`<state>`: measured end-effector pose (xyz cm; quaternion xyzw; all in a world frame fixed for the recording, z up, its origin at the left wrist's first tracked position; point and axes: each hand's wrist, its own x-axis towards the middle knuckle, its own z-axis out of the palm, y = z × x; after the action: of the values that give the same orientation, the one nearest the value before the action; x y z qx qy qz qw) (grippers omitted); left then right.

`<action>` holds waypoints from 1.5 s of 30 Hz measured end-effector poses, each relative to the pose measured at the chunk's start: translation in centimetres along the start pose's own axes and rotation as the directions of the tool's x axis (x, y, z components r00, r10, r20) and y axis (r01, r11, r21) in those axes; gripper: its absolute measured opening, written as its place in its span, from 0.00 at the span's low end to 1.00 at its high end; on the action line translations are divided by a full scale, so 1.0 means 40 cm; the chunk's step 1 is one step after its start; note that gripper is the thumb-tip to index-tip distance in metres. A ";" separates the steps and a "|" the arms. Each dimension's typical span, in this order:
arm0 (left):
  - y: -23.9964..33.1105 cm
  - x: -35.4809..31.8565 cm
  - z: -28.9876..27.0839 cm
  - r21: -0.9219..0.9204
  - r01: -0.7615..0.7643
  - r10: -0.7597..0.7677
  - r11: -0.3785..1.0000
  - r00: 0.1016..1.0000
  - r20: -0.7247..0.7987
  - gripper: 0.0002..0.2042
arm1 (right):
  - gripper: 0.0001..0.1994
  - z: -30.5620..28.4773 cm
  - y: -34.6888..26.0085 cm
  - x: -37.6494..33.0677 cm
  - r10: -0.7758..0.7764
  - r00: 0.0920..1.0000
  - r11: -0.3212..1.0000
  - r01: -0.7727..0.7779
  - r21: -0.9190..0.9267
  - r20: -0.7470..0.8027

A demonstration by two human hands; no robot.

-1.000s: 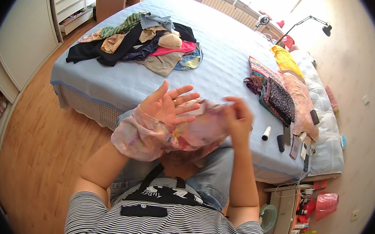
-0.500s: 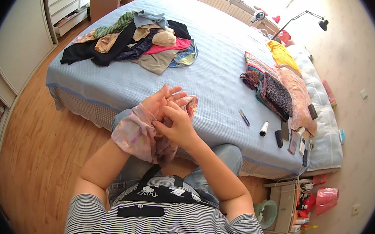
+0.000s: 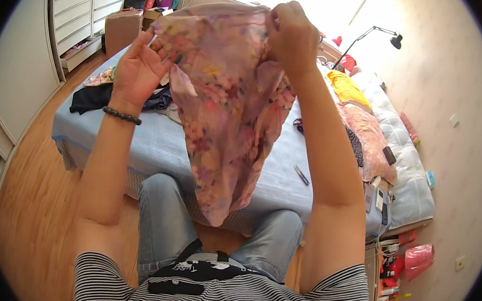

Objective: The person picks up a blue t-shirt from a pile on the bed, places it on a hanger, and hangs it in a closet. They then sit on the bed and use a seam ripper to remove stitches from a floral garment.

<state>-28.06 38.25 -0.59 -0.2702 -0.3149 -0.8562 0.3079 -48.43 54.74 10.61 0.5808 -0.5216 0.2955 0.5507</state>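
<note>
A sheer pink floral scarf-like cloth hangs spread between my two raised hands, its lower end narrowing to a point above my knees. My left hand, palm toward me and a dark bead bracelet on its wrist, holds the cloth's upper left corner by the fingertips. At the upper right corner my right hand grips the cloth in bent fingers, back of the hand toward me. The top edge stretches between both hands. Beyond the cloth, a heap of clothes on the bed is mostly hidden.
The bed with its blue cover stands before my knees. A pen-like tool lies on it; an orange patterned pillow, yellow cloth and several small devices lie at the right. White drawers stand far left, a black lamp far right.
Both hands have risen and moved apart. The cloth, bunched around my left wrist before, is now off it and spread open between my hands.
</note>
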 end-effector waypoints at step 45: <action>-0.621 -0.374 -0.271 -0.044 0.701 -0.549 0.712 0.516 -0.657 0.13 | 0.06 -0.026 -0.228 -0.922 0.661 0.363 0.247 -0.931 0.267 0.656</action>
<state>-38.36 51.16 -26.80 0.2009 -0.3651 -0.9044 0.0914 -50.07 64.70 -26.02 0.4077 -0.7221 0.5579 -0.0316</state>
